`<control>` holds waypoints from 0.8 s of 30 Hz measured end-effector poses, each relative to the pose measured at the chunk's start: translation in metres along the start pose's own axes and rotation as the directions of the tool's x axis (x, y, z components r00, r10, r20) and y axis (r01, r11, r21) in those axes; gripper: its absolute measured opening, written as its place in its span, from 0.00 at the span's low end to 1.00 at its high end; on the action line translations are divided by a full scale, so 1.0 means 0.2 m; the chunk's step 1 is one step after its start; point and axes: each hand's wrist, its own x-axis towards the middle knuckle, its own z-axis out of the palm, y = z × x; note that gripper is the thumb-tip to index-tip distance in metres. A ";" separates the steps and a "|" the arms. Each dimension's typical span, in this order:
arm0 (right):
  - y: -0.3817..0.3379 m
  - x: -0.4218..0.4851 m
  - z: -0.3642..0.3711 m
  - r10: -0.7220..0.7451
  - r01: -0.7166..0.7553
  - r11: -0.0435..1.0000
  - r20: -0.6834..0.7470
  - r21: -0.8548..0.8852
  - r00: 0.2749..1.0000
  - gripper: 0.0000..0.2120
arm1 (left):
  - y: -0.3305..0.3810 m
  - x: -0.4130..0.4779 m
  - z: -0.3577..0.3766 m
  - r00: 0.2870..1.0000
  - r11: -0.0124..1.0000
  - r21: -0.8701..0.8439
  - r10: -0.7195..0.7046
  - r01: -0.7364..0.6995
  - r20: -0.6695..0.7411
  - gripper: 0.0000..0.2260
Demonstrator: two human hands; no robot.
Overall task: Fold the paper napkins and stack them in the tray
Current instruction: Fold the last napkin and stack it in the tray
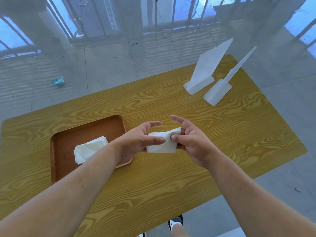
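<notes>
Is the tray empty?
No. The tray already holds a small stack of folded napkins.

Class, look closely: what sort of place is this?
Probably a balcony or veranda workspace: metal railings beyond a tiled floor, with a yellow wood-grain table set up for napkin folding.

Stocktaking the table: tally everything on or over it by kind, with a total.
Tray: 1
Napkin stack in the tray: 1, sheets too close to count
Napkin held by left hand and right hand: 1
White stands: 2
Total: 5
</notes>
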 end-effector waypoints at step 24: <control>-0.02 0.03 0.04 -0.066 0.024 0.971 -0.172 -0.236 0.983 0.15 | -0.07 0.05 -0.04 0.916 0.961 0.187 0.256 -0.205 -0.308 0.14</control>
